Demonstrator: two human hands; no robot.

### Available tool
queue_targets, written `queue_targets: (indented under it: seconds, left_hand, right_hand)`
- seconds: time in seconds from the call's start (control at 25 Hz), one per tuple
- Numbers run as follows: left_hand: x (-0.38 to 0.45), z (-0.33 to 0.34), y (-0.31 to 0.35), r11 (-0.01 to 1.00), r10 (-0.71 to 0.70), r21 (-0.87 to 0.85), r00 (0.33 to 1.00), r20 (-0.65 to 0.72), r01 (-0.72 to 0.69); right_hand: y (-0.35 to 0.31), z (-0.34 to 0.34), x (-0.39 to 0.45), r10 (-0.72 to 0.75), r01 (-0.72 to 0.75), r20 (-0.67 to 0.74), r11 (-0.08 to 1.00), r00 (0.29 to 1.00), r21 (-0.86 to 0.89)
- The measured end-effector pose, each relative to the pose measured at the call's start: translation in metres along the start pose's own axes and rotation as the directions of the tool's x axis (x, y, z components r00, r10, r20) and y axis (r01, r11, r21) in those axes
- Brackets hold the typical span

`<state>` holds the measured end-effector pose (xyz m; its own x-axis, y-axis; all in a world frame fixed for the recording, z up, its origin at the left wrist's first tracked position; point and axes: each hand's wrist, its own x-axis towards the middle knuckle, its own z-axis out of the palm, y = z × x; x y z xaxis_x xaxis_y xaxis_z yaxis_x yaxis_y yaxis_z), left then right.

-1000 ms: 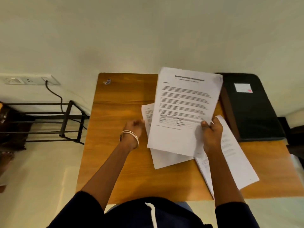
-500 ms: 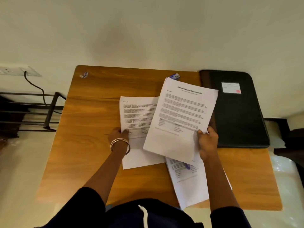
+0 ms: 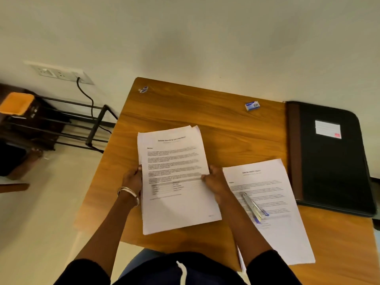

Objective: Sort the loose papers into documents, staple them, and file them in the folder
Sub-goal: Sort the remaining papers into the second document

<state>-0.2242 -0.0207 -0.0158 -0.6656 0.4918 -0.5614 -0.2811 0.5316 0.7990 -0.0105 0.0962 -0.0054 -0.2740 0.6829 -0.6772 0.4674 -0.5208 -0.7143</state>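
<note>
Papers (image 3: pixel 176 177) stacked mid-table (image 3: pixel 226 124) | left hand (image 3: pixel 132 178) grips stack's left edge, fingers curled | right hand (image 3: pixel 216 179) pinches right edge | stapler (image 3: pixel 254 206) lies on sheet (image 3: pixel 273 202) at right | folder (image 3: pixel 333 161) far right

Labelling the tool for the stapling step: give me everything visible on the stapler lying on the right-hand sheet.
The slim silver metal stapler has a blue and yellowish part at its near end. It lies flat and closed, as far as can be seen, angled diagonally with its silver tip pointing away from the person. It rests on the white printed sheet on the wooden table, right of the right hand, which does not touch it. Motion blur hides finer detail.
</note>
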Motion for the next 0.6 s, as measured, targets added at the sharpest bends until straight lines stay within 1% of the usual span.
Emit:
queue_targets:
  seconds: [0.08,0.12,0.16,0.24,0.28,0.32,0.36,0.4,0.44,0.48,0.52,0.56,0.6]
  left_hand:
    - [0.002,-0.017,-0.001,0.992,-0.070,-0.104,0.998,0.010,0.070]
    - [0.006,-0.024,-0.001,0.992,-0.079,-0.090,0.996,0.052,0.083]
    - [0.009,-0.029,0.001,0.995,-0.072,-0.057,0.992,0.099,0.078]
    - [0.016,-0.038,0.002,0.996,-0.008,0.088,0.982,0.190,-0.009]
    - [0.020,-0.042,0.002,0.992,0.009,0.124,0.974,0.225,-0.038]
    - [0.023,-0.046,0.003,0.988,0.026,0.143,0.969,0.246,-0.063]
    - [0.026,-0.050,0.004,0.981,0.051,0.166,0.963,0.263,-0.098]
    - [0.030,-0.055,0.006,0.974,0.079,0.184,0.955,0.285,-0.136]
    - [0.036,-0.061,0.007,0.963,0.102,0.207,0.944,0.315,-0.173]
    - [0.041,-0.067,0.009,0.952,0.125,0.223,0.930,0.347,-0.211]
    - [0.046,-0.073,0.013,0.942,0.144,0.232,0.917,0.372,-0.242]
    - [0.050,-0.081,0.018,0.933,0.165,0.234,0.902,0.399,-0.273]
    - [0.054,-0.088,0.023,0.926,0.184,0.227,0.886,0.426,-0.301]
  right_hand:
    - [-0.002,0.019,-0.006,0.066,-0.066,0.022,0.998,0.998,0.004]
    - [-0.004,0.027,-0.010,0.089,-0.091,0.061,0.996,0.994,0.018]
    - [-0.003,0.031,-0.012,0.105,-0.107,0.104,0.994,0.989,0.014]
    - [-0.004,0.042,-0.012,0.139,-0.122,0.154,0.986,0.978,-0.117]
    - [-0.008,0.045,-0.011,0.135,-0.100,0.135,0.967,0.982,-0.235]
    - [-0.012,0.047,-0.005,0.075,-0.046,0.056,0.915,0.996,-0.400]
    - [-0.019,0.047,0.002,-0.035,-0.005,-0.065,0.845,0.997,-0.535]
    - [-0.029,0.047,0.008,-0.167,0.026,-0.184,0.806,0.969,-0.591]
    - [-0.040,0.046,0.014,-0.258,0.062,-0.286,0.833,0.923,-0.550]
    - [-0.053,0.046,0.020,-0.272,0.097,-0.365,0.896,0.890,-0.433]
    - [-0.065,0.047,0.026,-0.240,0.115,-0.402,0.943,0.884,-0.313]
    - [-0.075,0.051,0.033,-0.205,0.126,-0.402,0.969,0.892,-0.213]
    - [-0.082,0.055,0.040,-0.167,0.111,-0.386,0.981,0.907,-0.162]
